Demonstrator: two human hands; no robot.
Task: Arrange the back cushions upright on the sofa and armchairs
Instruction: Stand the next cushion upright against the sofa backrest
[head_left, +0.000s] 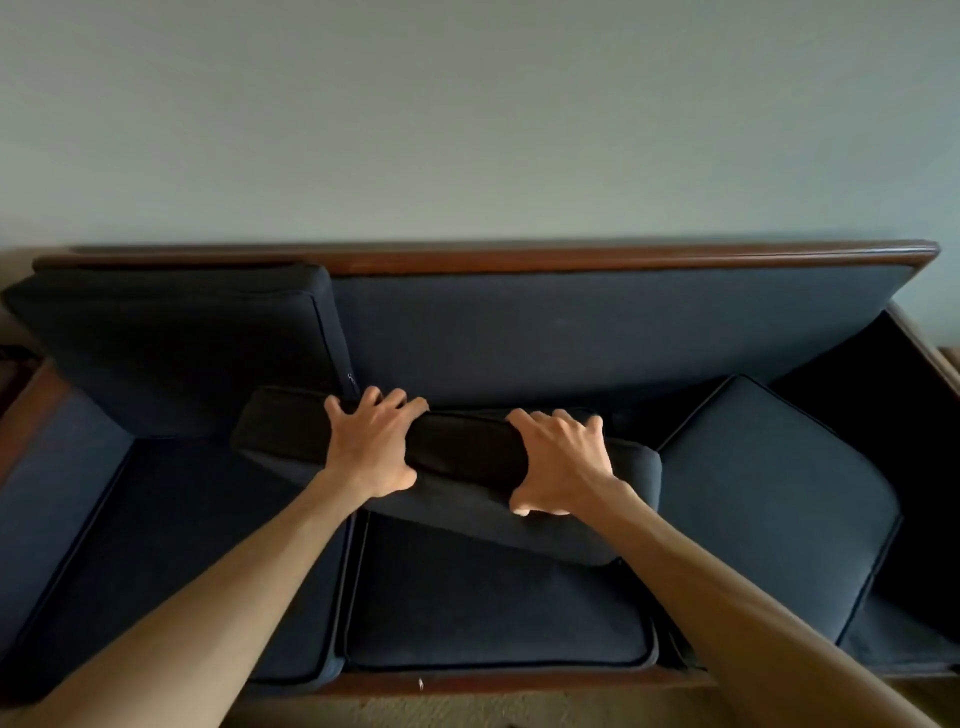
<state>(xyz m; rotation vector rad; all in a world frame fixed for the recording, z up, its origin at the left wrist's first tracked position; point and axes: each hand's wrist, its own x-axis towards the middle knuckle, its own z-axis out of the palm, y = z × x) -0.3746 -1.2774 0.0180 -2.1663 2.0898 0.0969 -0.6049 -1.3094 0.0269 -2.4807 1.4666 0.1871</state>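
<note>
Pale plain wall behind wood-framed sofa (519, 257), dark woven fabric. Left hand (371, 447) and right hand (561, 460) both grip the tilted middle back cushion (467, 452) at seat centre; left cushion (171, 343) upright at backrest's left end.

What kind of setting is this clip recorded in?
Probably a home living room or lounge. A dark blue sofa with a wooden frame stands against a plain wall, and both hands grip a loose back cushion over the seat cushions.
</note>
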